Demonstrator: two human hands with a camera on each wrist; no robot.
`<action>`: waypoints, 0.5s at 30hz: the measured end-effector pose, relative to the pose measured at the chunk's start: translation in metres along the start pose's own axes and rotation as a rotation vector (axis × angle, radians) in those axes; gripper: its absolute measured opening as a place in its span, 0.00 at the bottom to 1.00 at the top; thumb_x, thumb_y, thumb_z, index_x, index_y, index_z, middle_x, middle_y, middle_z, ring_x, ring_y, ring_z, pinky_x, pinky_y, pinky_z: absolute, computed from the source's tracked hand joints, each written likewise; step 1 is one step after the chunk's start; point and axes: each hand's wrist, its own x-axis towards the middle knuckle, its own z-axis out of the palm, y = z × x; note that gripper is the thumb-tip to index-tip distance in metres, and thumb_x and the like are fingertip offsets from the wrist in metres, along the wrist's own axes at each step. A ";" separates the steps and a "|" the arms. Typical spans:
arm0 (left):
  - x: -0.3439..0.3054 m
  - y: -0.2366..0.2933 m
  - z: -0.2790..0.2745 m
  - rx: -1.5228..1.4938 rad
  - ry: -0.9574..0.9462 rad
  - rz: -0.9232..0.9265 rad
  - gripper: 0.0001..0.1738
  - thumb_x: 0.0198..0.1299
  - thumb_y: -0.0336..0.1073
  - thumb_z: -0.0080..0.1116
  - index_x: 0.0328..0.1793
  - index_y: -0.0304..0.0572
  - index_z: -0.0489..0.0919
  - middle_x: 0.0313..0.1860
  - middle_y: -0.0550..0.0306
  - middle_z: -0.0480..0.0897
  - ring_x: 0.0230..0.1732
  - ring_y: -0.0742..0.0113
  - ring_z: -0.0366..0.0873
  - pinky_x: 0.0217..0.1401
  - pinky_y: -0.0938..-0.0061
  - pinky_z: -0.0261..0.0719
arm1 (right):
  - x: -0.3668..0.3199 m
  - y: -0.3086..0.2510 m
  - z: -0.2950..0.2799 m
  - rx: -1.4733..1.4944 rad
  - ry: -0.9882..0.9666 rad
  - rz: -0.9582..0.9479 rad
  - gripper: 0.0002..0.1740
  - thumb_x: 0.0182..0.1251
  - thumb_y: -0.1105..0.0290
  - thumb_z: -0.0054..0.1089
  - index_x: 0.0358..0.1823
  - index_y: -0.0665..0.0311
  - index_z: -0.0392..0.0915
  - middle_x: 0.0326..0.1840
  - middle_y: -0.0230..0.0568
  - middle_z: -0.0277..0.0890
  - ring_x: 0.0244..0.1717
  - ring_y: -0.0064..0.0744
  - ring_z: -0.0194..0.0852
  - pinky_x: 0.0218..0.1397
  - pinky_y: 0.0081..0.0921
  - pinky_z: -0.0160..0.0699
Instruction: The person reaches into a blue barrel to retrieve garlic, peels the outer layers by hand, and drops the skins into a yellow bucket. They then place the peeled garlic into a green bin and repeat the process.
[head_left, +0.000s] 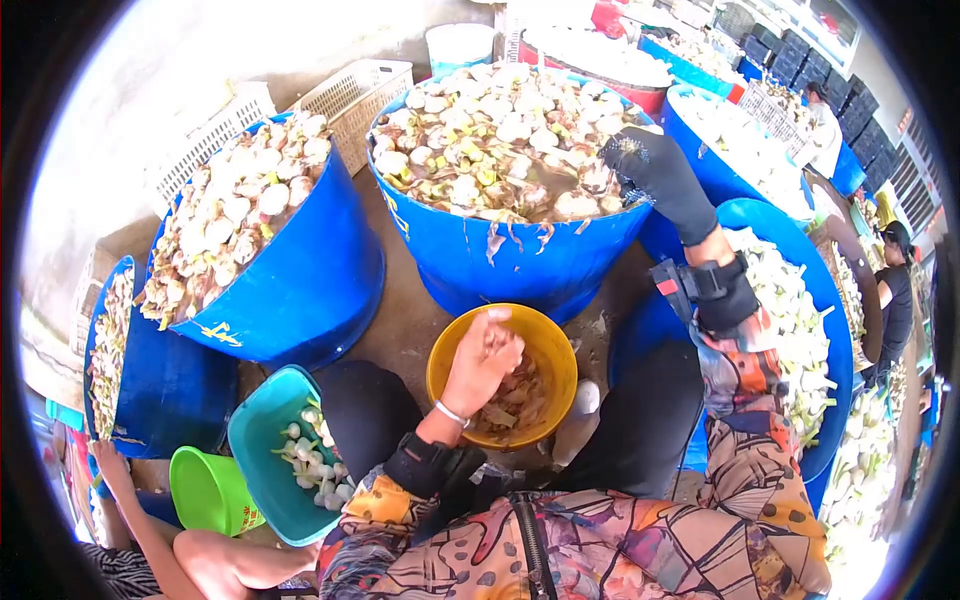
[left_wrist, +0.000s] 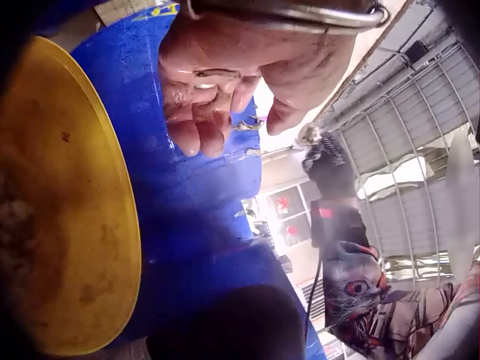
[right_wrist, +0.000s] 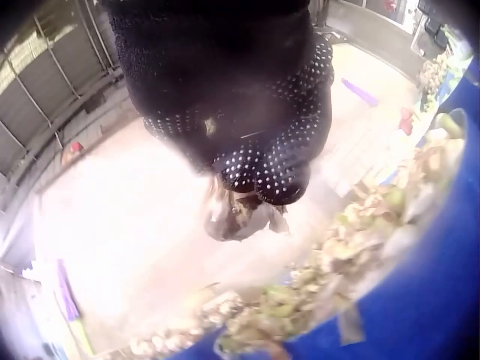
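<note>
My bare left hand (head_left: pixel 484 365) is above a yellow bucket (head_left: pixel 436 375) that has brown peelings (head_left: pixel 518 400) inside. Its fingers bend loosely in the left wrist view, where the hand (left_wrist: pixel 240 82) has wet skin and small scraps on it. My right hand (head_left: pixel 655 180), in a black dotted glove, is over the right rim of the middle blue tub (head_left: pixel 500 260), which is heaped with garlic bulbs (head_left: pixel 480 140). In the right wrist view the gloved fingertips (right_wrist: pixel 262 176) pinch a pale bulb with peel (right_wrist: pixel 240 221), held above the heap.
Another blue tub of bulbs (head_left: pixel 290 290) stands to the left, and a tub of white peeled garlic (head_left: pixel 790 330) to the right. A teal basin (head_left: pixel 250 450) and a green bucket (head_left: pixel 205 490) sit lower left. Other people are at both sides.
</note>
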 end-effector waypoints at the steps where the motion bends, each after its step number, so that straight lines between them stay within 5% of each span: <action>1: 0.009 -0.001 0.004 -0.053 0.049 0.023 0.25 0.62 0.27 0.55 0.65 0.40 0.62 0.37 0.58 0.76 0.35 0.72 0.77 0.38 0.78 0.79 | -0.003 -0.010 0.001 0.030 -0.020 0.001 0.17 0.62 0.65 0.59 0.49 0.68 0.78 0.30 0.38 0.79 0.32 0.20 0.75 0.37 0.22 0.76; 6: 0.027 0.021 0.021 -0.323 0.090 0.011 0.30 0.62 0.27 0.55 0.69 0.42 0.57 0.47 0.52 0.74 0.37 0.66 0.79 0.40 0.74 0.82 | -0.031 -0.016 0.043 0.335 -0.158 0.049 0.15 0.63 0.65 0.60 0.46 0.68 0.78 0.30 0.34 0.78 0.32 0.16 0.70 0.34 0.21 0.74; 9: 0.024 0.027 0.025 -0.321 0.160 0.038 0.30 0.62 0.26 0.54 0.69 0.42 0.57 0.48 0.52 0.74 0.38 0.66 0.79 0.39 0.74 0.82 | -0.043 -0.015 0.080 0.252 -0.223 0.036 0.14 0.62 0.65 0.61 0.43 0.68 0.79 0.29 0.37 0.79 0.30 0.18 0.71 0.34 0.23 0.73; 15: 0.021 0.008 0.021 -0.386 0.245 0.004 0.17 0.65 0.31 0.55 0.58 0.39 0.68 0.37 0.58 0.76 0.31 0.70 0.79 0.35 0.73 0.82 | -0.075 -0.013 0.132 0.614 -0.392 0.163 0.14 0.67 0.63 0.56 0.47 0.66 0.77 0.30 0.32 0.77 0.30 0.16 0.70 0.33 0.21 0.72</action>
